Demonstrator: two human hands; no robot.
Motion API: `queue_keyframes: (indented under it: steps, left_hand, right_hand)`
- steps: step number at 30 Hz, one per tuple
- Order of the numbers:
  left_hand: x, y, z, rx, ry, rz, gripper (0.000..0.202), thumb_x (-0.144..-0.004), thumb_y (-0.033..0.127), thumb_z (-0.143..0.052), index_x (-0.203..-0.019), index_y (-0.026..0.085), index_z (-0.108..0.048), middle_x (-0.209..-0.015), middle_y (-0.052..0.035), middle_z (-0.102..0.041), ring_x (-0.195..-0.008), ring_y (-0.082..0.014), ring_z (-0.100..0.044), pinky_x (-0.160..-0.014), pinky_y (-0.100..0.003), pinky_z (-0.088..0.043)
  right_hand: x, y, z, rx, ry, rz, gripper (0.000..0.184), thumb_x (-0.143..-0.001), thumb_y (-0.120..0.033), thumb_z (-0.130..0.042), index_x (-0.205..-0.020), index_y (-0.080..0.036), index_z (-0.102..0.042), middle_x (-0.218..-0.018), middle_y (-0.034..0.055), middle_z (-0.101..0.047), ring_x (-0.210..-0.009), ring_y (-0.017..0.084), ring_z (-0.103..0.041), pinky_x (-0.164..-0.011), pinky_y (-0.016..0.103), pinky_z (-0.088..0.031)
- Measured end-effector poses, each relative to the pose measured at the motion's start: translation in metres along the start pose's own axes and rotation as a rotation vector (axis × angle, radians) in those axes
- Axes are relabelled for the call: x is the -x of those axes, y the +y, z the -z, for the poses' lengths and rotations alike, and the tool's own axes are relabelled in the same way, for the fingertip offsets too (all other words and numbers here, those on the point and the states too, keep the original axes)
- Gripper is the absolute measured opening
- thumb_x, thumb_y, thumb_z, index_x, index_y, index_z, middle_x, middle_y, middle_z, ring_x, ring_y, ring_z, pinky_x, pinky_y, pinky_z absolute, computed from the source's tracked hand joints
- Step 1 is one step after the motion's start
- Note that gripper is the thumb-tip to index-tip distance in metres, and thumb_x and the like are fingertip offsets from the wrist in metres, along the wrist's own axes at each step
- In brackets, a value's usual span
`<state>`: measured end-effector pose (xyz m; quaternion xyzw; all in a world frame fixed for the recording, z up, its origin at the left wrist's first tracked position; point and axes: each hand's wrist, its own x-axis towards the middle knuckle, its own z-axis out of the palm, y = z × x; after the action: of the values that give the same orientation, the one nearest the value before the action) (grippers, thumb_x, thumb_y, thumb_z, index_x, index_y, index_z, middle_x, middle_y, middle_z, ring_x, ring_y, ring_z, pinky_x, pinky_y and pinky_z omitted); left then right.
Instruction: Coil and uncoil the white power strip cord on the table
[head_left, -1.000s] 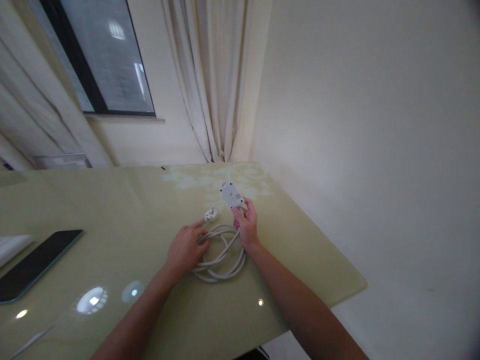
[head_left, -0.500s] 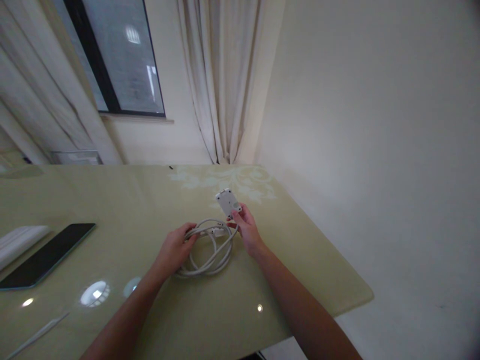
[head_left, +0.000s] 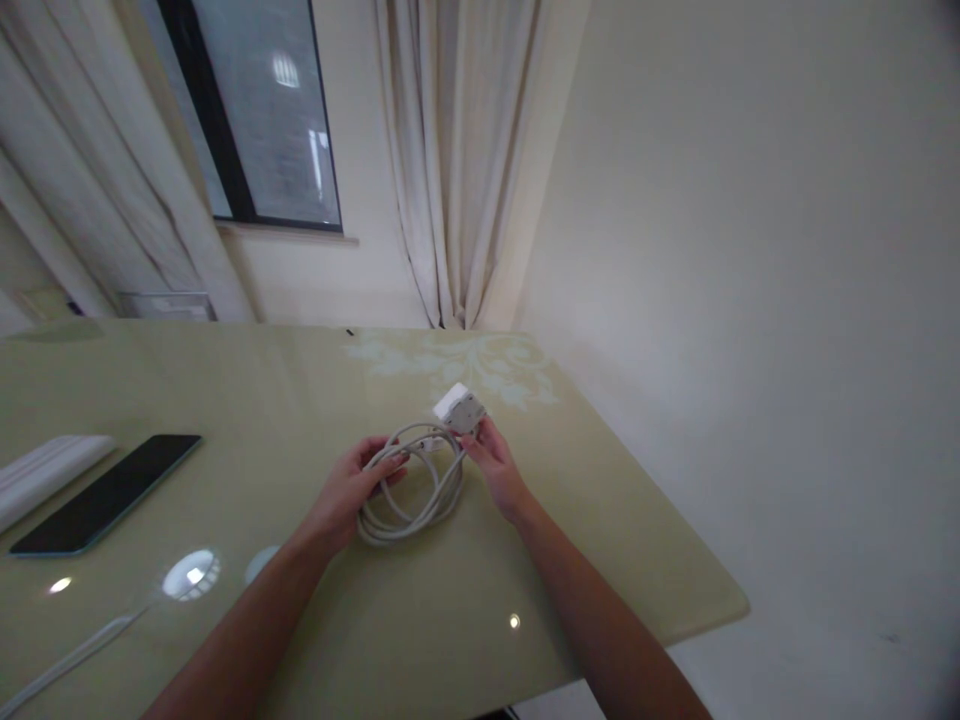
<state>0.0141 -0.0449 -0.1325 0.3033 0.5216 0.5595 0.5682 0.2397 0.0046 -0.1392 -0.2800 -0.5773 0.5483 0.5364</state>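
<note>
A white power strip (head_left: 460,408) with a coiled white cable (head_left: 411,500) is over the middle of a glossy green table (head_left: 300,400). My right hand (head_left: 491,466) is closed on the lower end of the power strip and tilts it up off the table. My left hand (head_left: 349,488) grips the left side of the cable coil, fingers curled around the loops. The plug seems tucked among the loops near the strip.
A dark tablet (head_left: 105,492) lies at the left, beside a white flat object (head_left: 45,475). A thin white stick (head_left: 67,655) lies at the near left edge. Curtains (head_left: 457,150) and a window (head_left: 255,110) stand behind; a bare wall is at the right.
My left hand took hold of the cable coil and gathered the plug into it. The right hand tilted the power strip up and drew it nearer to the coil.
</note>
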Motion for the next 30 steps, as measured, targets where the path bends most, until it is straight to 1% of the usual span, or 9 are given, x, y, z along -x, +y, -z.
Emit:
queue_keyframes:
  steps: [6,9,11,15,19,21,24,27,30]
  left_hand:
    - [0.003,-0.001,0.000,-0.154,-0.067,-0.167,0.066,-0.061,0.053,-0.100,-0.113,0.018,-0.080,-0.119,-0.0131,-0.082,-0.107,-0.0273,-0.076,-0.090,-0.033,-0.060]
    - [0.006,0.000,-0.002,-0.158,-0.132,-0.206,0.061,-0.068,0.049,-0.097,-0.117,0.018,-0.080,-0.127,-0.0146,-0.080,-0.118,-0.0319,-0.074,-0.101,-0.039,-0.058]
    - [0.007,0.002,-0.002,-0.113,-0.153,-0.202,0.058,-0.068,0.043,-0.098,-0.118,0.018,-0.079,-0.128,-0.0145,-0.080,-0.120,-0.0324,-0.074,-0.104,-0.039,-0.057]
    - [0.008,0.006,0.002,0.124,-0.213,-0.067,0.055,-0.068,0.025,-0.094,-0.120,0.020,-0.077,-0.136,-0.0131,-0.077,-0.124,-0.0312,-0.073,-0.105,-0.038,-0.059]
    - [0.014,0.014,0.004,0.351,-0.360,0.131,0.053,-0.088,0.044,-0.073,-0.132,0.015,-0.073,-0.139,-0.0194,-0.074,-0.135,-0.0377,-0.067,-0.106,-0.049,-0.060]
    - [0.018,0.018,0.002,0.353,-0.337,0.184,0.058,-0.098,0.056,-0.059,-0.137,0.014,-0.071,-0.135,-0.0205,-0.076,-0.131,-0.0377,-0.070,-0.099,-0.049,-0.064]
    - [0.022,0.022,-0.002,0.301,-0.203,0.130,0.050,-0.102,0.052,-0.057,-0.136,0.019,-0.071,-0.128,-0.0157,-0.079,-0.112,-0.0307,-0.077,-0.078,-0.036,-0.068]
    - [0.019,0.023,-0.001,0.260,-0.082,0.071,0.048,-0.101,0.056,-0.057,-0.132,0.022,-0.073,-0.119,-0.0122,-0.080,-0.097,-0.0261,-0.079,-0.067,-0.031,-0.066]
    - [0.012,0.021,0.003,0.223,-0.061,0.080,0.067,-0.099,0.074,-0.050,-0.130,0.020,-0.074,-0.115,-0.0150,-0.079,-0.098,-0.0289,-0.078,-0.067,-0.034,-0.066]
  right_hand:
    - [-0.003,0.013,0.000,0.190,0.010,0.030,0.045,-0.100,-0.058,-0.066,-0.134,-0.029,-0.066,-0.139,0.0079,-0.070,-0.129,0.027,-0.065,-0.109,0.044,-0.055]
    - [-0.002,0.020,0.002,0.221,-0.039,-0.029,0.042,-0.105,-0.058,-0.056,-0.135,-0.031,-0.066,-0.137,0.0080,-0.068,-0.121,0.025,-0.068,-0.094,0.042,-0.063]
    - [-0.001,0.021,0.003,0.280,-0.050,0.011,0.040,-0.107,-0.053,-0.053,-0.139,-0.032,-0.065,-0.139,0.0087,-0.067,-0.122,0.026,-0.067,-0.095,0.043,-0.063]
    - [0.001,0.017,0.005,0.588,-0.040,0.250,0.041,-0.110,-0.040,-0.052,-0.149,-0.033,-0.064,-0.145,0.0098,-0.067,-0.137,0.028,-0.058,-0.120,0.053,-0.045]
    - [0.004,0.010,0.002,0.775,-0.062,0.306,0.046,-0.112,-0.035,-0.049,-0.157,-0.038,-0.058,-0.159,0.0098,-0.055,-0.148,0.029,-0.047,-0.127,0.055,-0.037]
    - [0.007,0.005,-0.002,0.823,-0.097,0.272,0.048,-0.112,-0.034,-0.048,-0.159,-0.040,-0.056,-0.166,0.0095,-0.046,-0.150,0.029,-0.043,-0.126,0.055,-0.039]
    - [0.012,0.001,-0.009,0.836,-0.130,0.218,0.056,-0.109,-0.038,-0.056,-0.164,-0.040,-0.048,-0.172,0.0101,-0.036,-0.149,0.031,-0.043,-0.126,0.057,-0.039]
    - [0.013,0.005,-0.012,0.731,-0.108,0.179,0.072,-0.102,-0.045,-0.068,-0.168,-0.039,-0.041,-0.171,0.0113,-0.038,-0.153,0.032,-0.041,-0.128,0.057,-0.035]
    - [0.011,0.018,-0.012,0.558,-0.041,0.031,0.085,-0.095,-0.052,-0.075,-0.170,-0.033,-0.038,-0.164,0.0157,-0.047,-0.146,0.032,-0.051,-0.119,0.054,-0.047]
